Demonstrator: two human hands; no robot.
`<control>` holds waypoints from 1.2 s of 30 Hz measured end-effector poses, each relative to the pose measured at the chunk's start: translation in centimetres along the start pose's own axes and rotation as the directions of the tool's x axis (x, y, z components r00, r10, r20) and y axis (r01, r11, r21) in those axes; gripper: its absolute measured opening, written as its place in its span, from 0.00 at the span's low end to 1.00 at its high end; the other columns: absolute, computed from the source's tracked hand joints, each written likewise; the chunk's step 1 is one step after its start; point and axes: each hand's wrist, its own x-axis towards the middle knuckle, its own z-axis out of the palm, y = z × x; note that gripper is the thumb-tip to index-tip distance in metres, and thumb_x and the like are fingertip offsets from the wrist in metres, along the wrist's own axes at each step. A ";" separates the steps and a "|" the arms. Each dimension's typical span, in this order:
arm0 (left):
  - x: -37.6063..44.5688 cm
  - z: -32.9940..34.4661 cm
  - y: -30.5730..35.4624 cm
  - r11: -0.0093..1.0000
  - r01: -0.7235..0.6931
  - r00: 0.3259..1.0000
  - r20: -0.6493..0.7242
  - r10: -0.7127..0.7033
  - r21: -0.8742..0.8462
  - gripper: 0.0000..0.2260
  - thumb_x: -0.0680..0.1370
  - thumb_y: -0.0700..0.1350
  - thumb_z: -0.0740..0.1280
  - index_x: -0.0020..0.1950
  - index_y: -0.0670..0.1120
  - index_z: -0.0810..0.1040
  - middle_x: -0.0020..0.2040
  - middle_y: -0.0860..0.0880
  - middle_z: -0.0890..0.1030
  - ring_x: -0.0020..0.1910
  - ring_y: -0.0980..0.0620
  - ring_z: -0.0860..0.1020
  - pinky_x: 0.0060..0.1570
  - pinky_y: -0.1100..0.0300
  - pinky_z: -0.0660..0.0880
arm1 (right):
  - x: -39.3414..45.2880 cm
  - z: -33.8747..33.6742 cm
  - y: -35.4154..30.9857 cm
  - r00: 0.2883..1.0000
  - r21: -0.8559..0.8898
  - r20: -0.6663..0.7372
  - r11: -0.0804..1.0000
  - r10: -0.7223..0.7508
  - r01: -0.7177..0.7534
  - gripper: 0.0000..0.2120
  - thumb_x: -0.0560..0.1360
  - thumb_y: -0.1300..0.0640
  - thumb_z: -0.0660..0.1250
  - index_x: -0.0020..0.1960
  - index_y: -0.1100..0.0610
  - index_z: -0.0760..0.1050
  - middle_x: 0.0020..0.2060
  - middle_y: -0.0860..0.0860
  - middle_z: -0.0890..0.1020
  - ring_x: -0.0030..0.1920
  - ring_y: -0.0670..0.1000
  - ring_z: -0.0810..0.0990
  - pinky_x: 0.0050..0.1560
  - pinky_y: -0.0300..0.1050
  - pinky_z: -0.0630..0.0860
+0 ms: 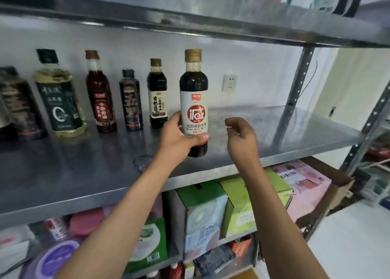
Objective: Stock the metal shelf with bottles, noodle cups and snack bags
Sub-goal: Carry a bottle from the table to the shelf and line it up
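My left hand (179,137) grips a dark soy sauce bottle (194,101) with a white and red label and a gold cap, holding it upright just above the metal shelf (274,135). To the right of the bottle hovers my right hand (240,137), fingers loosely curled and holding nothing. A row of several bottles stands at the back of the shelf to the left: a small dark bottle (157,93), a black bottle (130,101), a red-labelled bottle (100,93) and a green-labelled oil bottle (60,97).
The upper shelf (190,11) hangs low overhead. A perforated upright post (295,91) stands at the right rear. A wall socket (229,82) sits behind the shelf. Green and pink cartons (238,205) fill the shelf below. Bare shelf surface lies right of the held bottle.
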 end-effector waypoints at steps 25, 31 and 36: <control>17.3 4.1 -9.8 0.819 0.191 0.952 -0.307 -0.019 0.542 0.26 0.68 0.47 0.79 0.61 0.45 0.72 0.57 0.45 0.78 0.56 0.46 0.78 0.56 0.55 0.74 | 8.4 4.4 7.1 0.872 -0.185 0.481 0.961 -0.092 0.204 0.14 0.73 0.70 0.61 0.48 0.57 0.82 0.48 0.51 0.80 0.47 0.52 0.77 0.45 0.40 0.68; 17.1 4.2 -10.1 0.776 0.187 0.947 -0.322 0.022 0.602 0.24 0.71 0.46 0.77 0.62 0.42 0.71 0.58 0.43 0.77 0.58 0.45 0.76 0.53 0.59 0.69 | 8.4 5.2 7.5 0.864 -0.266 0.498 0.935 -0.075 0.235 0.12 0.72 0.67 0.61 0.46 0.56 0.82 0.49 0.54 0.82 0.51 0.55 0.79 0.52 0.45 0.73; 16.3 4.4 -9.3 0.760 0.185 0.943 -0.329 0.040 0.623 0.26 0.72 0.48 0.76 0.64 0.41 0.69 0.60 0.43 0.74 0.59 0.44 0.75 0.58 0.56 0.71 | 8.3 4.9 7.0 0.865 -0.262 0.498 0.941 -0.059 0.214 0.11 0.74 0.66 0.61 0.46 0.57 0.81 0.48 0.53 0.82 0.49 0.53 0.79 0.51 0.47 0.76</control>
